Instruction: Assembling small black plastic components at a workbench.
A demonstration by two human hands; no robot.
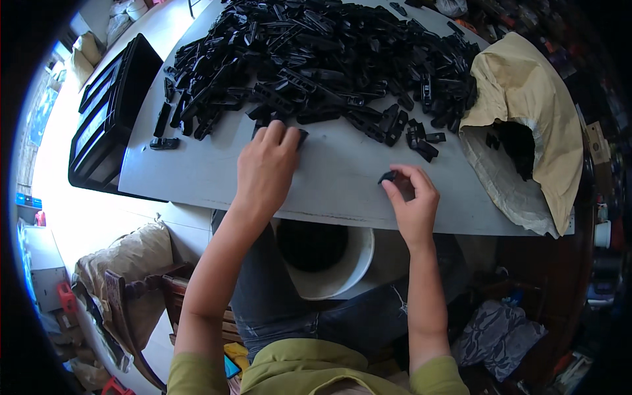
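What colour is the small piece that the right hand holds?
The small piece is black, seen best in the head view.

Glare bleaches the floor (99, 220) at left; fisheye edges bend into black.

Runs open along near strip of grey table (336, 174), between left hand (270, 161) and right hand (416, 201), and out to left edge. Blocked on far side by heap of black plastic parts (296, 66), right up to left hand. Tightens ahead of right hand at stray cluster of parts (417, 135). Stops on right at tan paper sack (533, 92), past left edge at black crate (108, 112). Drops below near edge to white bucket (363, 263) between legs (257, 283).
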